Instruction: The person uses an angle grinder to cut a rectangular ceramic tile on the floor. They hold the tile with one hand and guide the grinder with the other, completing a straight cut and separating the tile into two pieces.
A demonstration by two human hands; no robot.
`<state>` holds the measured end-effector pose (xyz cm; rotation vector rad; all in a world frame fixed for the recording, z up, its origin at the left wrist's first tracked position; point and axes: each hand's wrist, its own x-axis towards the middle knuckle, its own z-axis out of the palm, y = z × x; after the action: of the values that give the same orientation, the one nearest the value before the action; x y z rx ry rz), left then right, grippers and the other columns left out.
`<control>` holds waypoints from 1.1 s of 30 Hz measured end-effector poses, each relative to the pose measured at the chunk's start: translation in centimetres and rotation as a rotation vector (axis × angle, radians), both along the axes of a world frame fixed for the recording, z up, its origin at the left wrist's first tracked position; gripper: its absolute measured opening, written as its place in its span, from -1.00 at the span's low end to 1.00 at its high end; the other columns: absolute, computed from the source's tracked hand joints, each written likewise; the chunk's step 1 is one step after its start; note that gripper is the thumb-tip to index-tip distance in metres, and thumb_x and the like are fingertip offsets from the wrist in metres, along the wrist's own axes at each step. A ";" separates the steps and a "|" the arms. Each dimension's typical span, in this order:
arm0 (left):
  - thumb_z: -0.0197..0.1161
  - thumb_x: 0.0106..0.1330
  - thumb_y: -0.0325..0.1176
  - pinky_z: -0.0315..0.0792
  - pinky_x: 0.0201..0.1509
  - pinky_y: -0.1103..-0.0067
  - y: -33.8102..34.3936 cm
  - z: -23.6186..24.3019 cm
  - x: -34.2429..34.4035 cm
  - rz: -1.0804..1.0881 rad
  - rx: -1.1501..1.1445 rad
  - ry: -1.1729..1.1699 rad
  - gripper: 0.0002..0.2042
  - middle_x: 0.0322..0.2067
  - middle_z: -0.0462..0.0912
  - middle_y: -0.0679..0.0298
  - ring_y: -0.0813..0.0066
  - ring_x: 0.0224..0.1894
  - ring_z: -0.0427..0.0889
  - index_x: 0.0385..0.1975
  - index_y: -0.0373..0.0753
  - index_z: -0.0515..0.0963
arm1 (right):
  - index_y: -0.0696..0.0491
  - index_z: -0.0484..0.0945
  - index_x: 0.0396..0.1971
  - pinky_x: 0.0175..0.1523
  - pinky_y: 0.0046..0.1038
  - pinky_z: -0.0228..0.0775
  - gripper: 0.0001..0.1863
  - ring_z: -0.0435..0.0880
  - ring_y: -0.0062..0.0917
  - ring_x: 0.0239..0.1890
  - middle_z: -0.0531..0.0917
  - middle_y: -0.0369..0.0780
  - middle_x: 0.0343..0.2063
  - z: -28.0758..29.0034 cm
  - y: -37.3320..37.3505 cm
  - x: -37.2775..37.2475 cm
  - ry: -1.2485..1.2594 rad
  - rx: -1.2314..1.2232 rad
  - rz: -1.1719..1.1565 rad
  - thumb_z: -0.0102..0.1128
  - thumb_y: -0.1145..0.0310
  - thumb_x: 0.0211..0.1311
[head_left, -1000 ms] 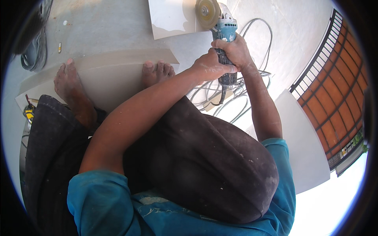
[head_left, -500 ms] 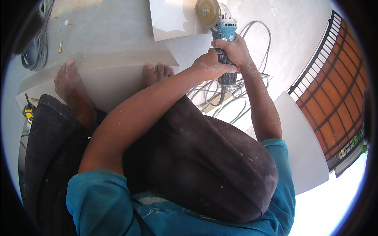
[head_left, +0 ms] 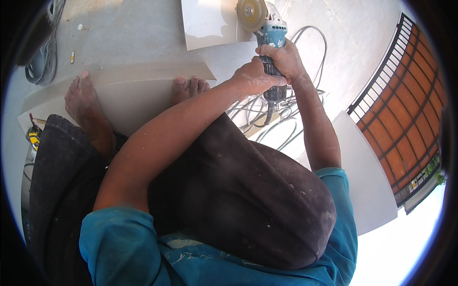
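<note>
"Floor, pale grey, smooth [head_left: 129,33]; at its right edge, a terracotta-coloured surface crossed by black bars [head_left: 396,105]. Principal item?"

"Angle grinder, blue-and-black casing, dust-marked [head_left: 272,38]. Held up, with its round tan disc [head_left: 251,15] overlapping the right part of a flat white panel [head_left: 205,28], well right of that panel's near left corner. Disc against panel, touching or apart: cannot tell. Disc turning or at rest: cannot tell."

"Grips?"

"Left grip, bare, dusty [head_left: 255,78]: wrapped round the black rear of the casing. Right grip, bare [head_left: 287,62]: wrapped round the casing just nearer the disc, thumb laid across it. Both clear of the disc."

"Handling notes?"

"Judged sound: two grips on one casing, good for steadiness. Advised: light, even pressure, wrists firm, no finger toward the disc's rim."

"Cable?"

"Thin grey cable, looped [head_left: 326,47], on the floor to the right of the grinder. Best held well apart from the disc."

"Footing?"

"Bare left foot [head_left: 88,102] and bare right foot [head_left: 181,88], on a long beige panel [head_left: 143,90], toes near its far edge. Advised: weight settled, disc directed away from the toes."
</note>
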<state>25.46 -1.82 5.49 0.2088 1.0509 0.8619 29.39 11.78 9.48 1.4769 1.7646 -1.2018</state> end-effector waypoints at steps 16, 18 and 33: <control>0.43 0.35 -0.10 0.57 0.22 0.31 0.7 -1.0 0.2 0.036 -0.006 -0.044 -0.34 0.17 0.61 0.10 0.27 0.21 0.62 0.31 -0.31 0.31 | 0.24 0.64 -0.12 -0.19 -0.36 0.60 -0.57 0.74 -0.44 -0.33 0.74 -0.13 -0.34 -0.4 0.5 -0.7 0.028 -0.012 -0.017 0.45 0.31 0.02; 0.43 0.35 -0.11 0.57 0.23 0.31 0.8 -1.2 0.2 0.029 -0.009 -0.025 -0.37 0.16 0.62 0.13 0.28 0.20 0.63 0.29 -0.28 0.34 | 0.24 0.65 -0.14 -0.19 -0.36 0.60 -0.58 0.74 -0.44 -0.34 0.74 -0.13 -0.35 -0.4 0.6 -0.8 0.034 -0.012 -0.013 0.44 0.31 0.02; 0.42 0.36 -0.10 0.59 0.18 0.35 1.3 -1.4 -0.5 0.034 -0.002 -0.011 -0.41 0.10 0.67 0.12 0.28 0.20 0.63 0.24 -0.33 0.41 | 0.22 0.67 -0.17 -0.21 -0.37 0.58 -0.61 0.72 -0.46 -0.36 0.73 -0.16 -0.37 -0.4 0.9 -1.7 0.048 -0.011 -0.011 0.43 0.30 0.02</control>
<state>25.00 -0.50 4.11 0.1842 1.0474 0.8916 27.65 12.68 9.07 1.4650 1.7797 -1.2607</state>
